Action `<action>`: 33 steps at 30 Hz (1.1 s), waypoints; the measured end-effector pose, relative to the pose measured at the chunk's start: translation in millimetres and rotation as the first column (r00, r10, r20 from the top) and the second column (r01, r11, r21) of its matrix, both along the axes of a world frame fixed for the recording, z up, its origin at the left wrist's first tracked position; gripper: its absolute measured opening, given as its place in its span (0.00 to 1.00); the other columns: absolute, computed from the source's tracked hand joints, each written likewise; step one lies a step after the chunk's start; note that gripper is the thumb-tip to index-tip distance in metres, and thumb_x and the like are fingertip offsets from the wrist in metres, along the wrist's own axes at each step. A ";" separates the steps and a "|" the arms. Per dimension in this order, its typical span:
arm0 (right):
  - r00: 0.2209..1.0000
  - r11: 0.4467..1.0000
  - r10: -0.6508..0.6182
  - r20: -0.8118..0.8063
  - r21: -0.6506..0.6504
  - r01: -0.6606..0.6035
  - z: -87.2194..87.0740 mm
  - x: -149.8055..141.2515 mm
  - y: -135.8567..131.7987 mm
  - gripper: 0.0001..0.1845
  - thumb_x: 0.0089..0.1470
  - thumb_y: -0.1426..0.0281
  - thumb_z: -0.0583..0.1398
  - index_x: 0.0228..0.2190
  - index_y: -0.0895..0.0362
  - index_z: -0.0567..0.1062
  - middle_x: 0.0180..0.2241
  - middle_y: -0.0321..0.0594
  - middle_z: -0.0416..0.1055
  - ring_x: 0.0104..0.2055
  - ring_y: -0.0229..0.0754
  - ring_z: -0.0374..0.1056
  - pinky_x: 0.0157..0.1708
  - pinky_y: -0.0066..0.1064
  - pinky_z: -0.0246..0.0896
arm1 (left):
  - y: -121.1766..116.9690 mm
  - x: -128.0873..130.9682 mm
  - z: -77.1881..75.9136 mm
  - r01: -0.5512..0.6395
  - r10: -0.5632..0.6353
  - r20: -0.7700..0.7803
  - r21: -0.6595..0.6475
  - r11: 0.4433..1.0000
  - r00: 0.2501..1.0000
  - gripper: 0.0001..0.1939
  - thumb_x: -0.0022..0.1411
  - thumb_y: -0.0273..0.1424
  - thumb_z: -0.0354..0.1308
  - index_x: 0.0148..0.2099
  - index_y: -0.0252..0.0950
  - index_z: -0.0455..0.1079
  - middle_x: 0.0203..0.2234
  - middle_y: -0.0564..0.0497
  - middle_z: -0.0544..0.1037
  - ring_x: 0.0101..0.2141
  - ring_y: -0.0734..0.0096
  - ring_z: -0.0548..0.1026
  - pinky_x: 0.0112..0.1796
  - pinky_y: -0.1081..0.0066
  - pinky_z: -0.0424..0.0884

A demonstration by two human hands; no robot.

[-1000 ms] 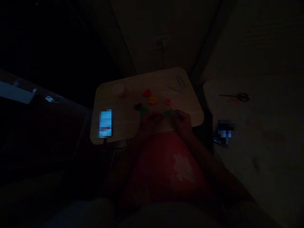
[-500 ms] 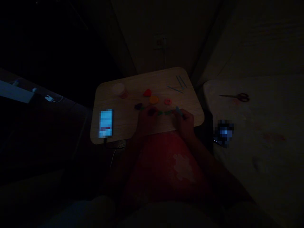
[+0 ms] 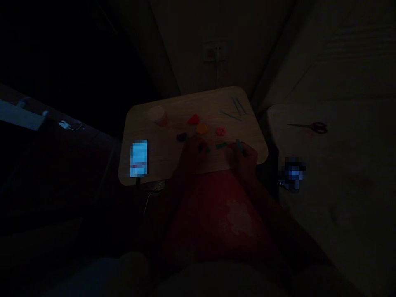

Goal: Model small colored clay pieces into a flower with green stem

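Observation:
The scene is very dark. On the small wooden table (image 3: 161,156), my right hand (image 3: 247,159) is closed around a light-blue stick-like tool (image 3: 239,144). Just left of its fingertips lies a flat green strip (image 3: 221,145), probably modelling clay. My left hand (image 3: 193,152) rests with curled fingers beside a small green piece (image 3: 208,150); what its fingers hold is too dark to make out. Beyond the hands are an orange disc (image 3: 202,128), a red lump (image 3: 194,119), a pink ring-like piece (image 3: 220,131) and a dark purplish lump (image 3: 181,137).
Several thin blue sticks (image 3: 238,106) lie at the table's far right. A lidded tub (image 3: 157,115) stands far left, and a lit phone (image 3: 139,159) with a cable near left. Scissors (image 3: 311,127) and a blurred glowing device (image 3: 293,173) rest on the pale surface to the right.
My right hand and the blue tool have shifted slightly right, away from the green strip. The fingers of my left hand have curled further over. The view has tilted a little.

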State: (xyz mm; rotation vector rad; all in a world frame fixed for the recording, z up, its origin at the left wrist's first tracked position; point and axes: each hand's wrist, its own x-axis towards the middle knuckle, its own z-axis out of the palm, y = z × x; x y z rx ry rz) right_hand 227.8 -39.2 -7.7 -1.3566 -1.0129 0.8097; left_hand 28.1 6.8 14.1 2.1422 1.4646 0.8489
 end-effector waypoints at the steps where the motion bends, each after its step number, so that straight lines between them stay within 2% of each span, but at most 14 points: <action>1: 1.000 1.000 0.001 0.004 0.005 -0.001 -0.5 0.5 -0.1 0.13 0.57 0.58 0.65 0.30 0.53 0.83 0.30 0.37 0.80 0.34 0.44 0.74 0.35 0.34 0.67 | -0.8 -2.2 3.1 0.005 -0.005 -0.012 0.004 1.000 1.000 0.07 0.65 0.25 0.57 0.36 0.36 0.76 0.37 0.45 0.81 0.40 0.60 0.77 0.47 0.58 0.75; 3: 1.000 1.000 0.004 0.023 0.018 -0.004 -1.4 1.6 -0.2 0.13 0.58 0.57 0.64 0.31 0.53 0.83 0.29 0.36 0.79 0.34 0.44 0.73 0.35 0.34 0.67 | -1.7 -9.4 10.5 0.000 0.000 -0.033 0.014 1.000 0.999 0.09 0.68 0.26 0.55 0.37 0.36 0.76 0.37 0.45 0.81 0.41 0.59 0.77 0.49 0.57 0.74; 5: 0.999 1.000 0.005 0.053 0.030 -0.007 -1.9 2.1 -0.4 0.15 0.60 0.57 0.62 0.31 0.53 0.82 0.29 0.36 0.78 0.34 0.44 0.73 0.35 0.34 0.67 | -1.5 -18.9 17.6 -0.056 0.058 -0.045 0.053 0.997 0.997 0.09 0.68 0.27 0.55 0.40 0.36 0.77 0.39 0.45 0.81 0.43 0.58 0.77 0.51 0.56 0.73; 7: 0.998 0.999 -0.001 0.068 0.038 -0.002 -1.9 1.9 -0.5 0.15 0.61 0.56 0.62 0.30 0.53 0.82 0.29 0.37 0.78 0.34 0.45 0.73 0.35 0.35 0.67 | -0.6 -27.3 22.5 -0.090 0.093 -0.043 0.081 0.993 0.995 0.09 0.68 0.27 0.54 0.41 0.37 0.77 0.41 0.45 0.81 0.43 0.58 0.76 0.50 0.57 0.74; 12: 1.000 1.000 0.003 0.021 0.026 -0.004 -0.7 1.6 0.8 0.14 0.59 0.56 0.64 0.30 0.53 0.82 0.29 0.37 0.77 0.34 0.44 0.73 0.36 0.35 0.67 | -1.4 -29.4 22.3 -0.001 0.013 -0.142 0.089 0.996 0.990 0.07 0.67 0.28 0.56 0.41 0.37 0.77 0.42 0.43 0.78 0.47 0.54 0.75 0.53 0.54 0.73; 14: 1.000 0.999 0.005 0.025 0.035 -0.006 0.3 5.3 3.3 0.14 0.59 0.56 0.63 0.31 0.54 0.81 0.30 0.38 0.78 0.35 0.45 0.73 0.37 0.35 0.67 | -4.1 -27.3 20.6 -0.008 0.024 -0.161 0.103 0.995 0.987 0.07 0.68 0.28 0.56 0.41 0.37 0.76 0.43 0.42 0.77 0.48 0.51 0.74 0.55 0.52 0.72; 16: 0.997 0.999 -0.024 0.077 0.043 0.020 1.5 13.0 7.7 0.14 0.59 0.56 0.63 0.33 0.54 0.80 0.31 0.38 0.77 0.35 0.45 0.72 0.37 0.36 0.67 | -8.2 -29.0 18.8 -0.104 0.123 -0.136 0.137 0.985 0.983 0.07 0.69 0.29 0.55 0.40 0.38 0.75 0.43 0.42 0.77 0.48 0.51 0.75 0.55 0.51 0.72; 18: 0.981 0.996 -0.083 0.177 0.050 0.075 2.4 24.1 13.5 0.15 0.58 0.56 0.63 0.36 0.54 0.78 0.31 0.38 0.75 0.34 0.45 0.70 0.37 0.36 0.65 | -13.6 -35.2 15.9 -0.250 0.266 -0.086 0.163 0.955 0.960 0.08 0.71 0.29 0.53 0.39 0.39 0.73 0.42 0.42 0.78 0.46 0.53 0.75 0.52 0.52 0.73; 20: 0.937 0.988 -0.149 0.315 0.073 0.132 2.4 35.9 19.3 0.16 0.61 0.55 0.61 0.39 0.55 0.76 0.34 0.41 0.75 0.36 0.47 0.70 0.40 0.38 0.65 | -19.6 -43.7 11.0 -0.354 0.366 -0.065 0.147 0.924 0.928 0.05 0.70 0.31 0.56 0.39 0.39 0.71 0.39 0.43 0.77 0.43 0.54 0.76 0.49 0.54 0.73; 22: 0.877 0.980 -0.196 0.439 0.061 0.189 2.0 45.0 23.5 0.17 0.64 0.55 0.56 0.39 0.55 0.73 0.36 0.45 0.75 0.38 0.50 0.71 0.42 0.41 0.64 | -24.9 -51.0 4.8 -0.404 0.413 -0.093 0.104 0.909 0.906 0.06 0.68 0.35 0.60 0.40 0.39 0.70 0.38 0.42 0.77 0.42 0.52 0.77 0.47 0.53 0.74; 25: 0.796 0.975 -0.135 0.590 -0.064 0.213 3.4 49.8 25.7 0.16 0.66 0.57 0.53 0.41 0.55 0.72 0.37 0.49 0.75 0.39 0.53 0.71 0.42 0.42 0.63 | -28.7 -54.5 -1.2 -0.431 0.432 -0.157 0.043 0.902 0.888 0.11 0.66 0.40 0.62 0.41 0.38 0.68 0.39 0.41 0.77 0.42 0.50 0.77 0.45 0.54 0.74; 28: 0.715 0.949 -0.091 0.693 -0.158 0.274 6.9 47.2 25.0 0.16 0.66 0.59 0.53 0.42 0.56 0.73 0.39 0.50 0.75 0.39 0.53 0.71 0.41 0.41 0.62 | -27.6 -50.0 0.9 -0.451 0.429 -0.245 -0.040 0.892 0.869 0.13 0.67 0.41 0.62 0.44 0.37 0.69 0.42 0.40 0.79 0.44 0.50 0.78 0.45 0.56 0.74; 30: 0.665 0.935 -0.085 0.742 -0.171 0.311 7.8 45.8 24.9 0.15 0.66 0.60 0.53 0.42 0.57 0.74 0.40 0.51 0.76 0.41 0.54 0.71 0.42 0.42 0.62 | -25.7 -45.4 4.2 -0.464 0.430 -0.267 -0.077 0.882 0.862 0.14 0.68 0.42 0.61 0.46 0.37 0.70 0.45 0.40 0.80 0.46 0.50 0.78 0.46 0.58 0.73; 33: 0.593 0.952 -0.064 0.803 -0.128 0.277 4.5 47.1 25.8 0.14 0.64 0.63 0.54 0.40 0.58 0.75 0.43 0.54 0.75 0.46 0.56 0.69 0.47 0.46 0.62 | -23.3 -39.7 5.0 -0.488 0.455 -0.239 -0.102 0.867 0.858 0.14 0.68 0.43 0.62 0.48 0.39 0.72 0.45 0.42 0.81 0.46 0.52 0.78 0.45 0.60 0.72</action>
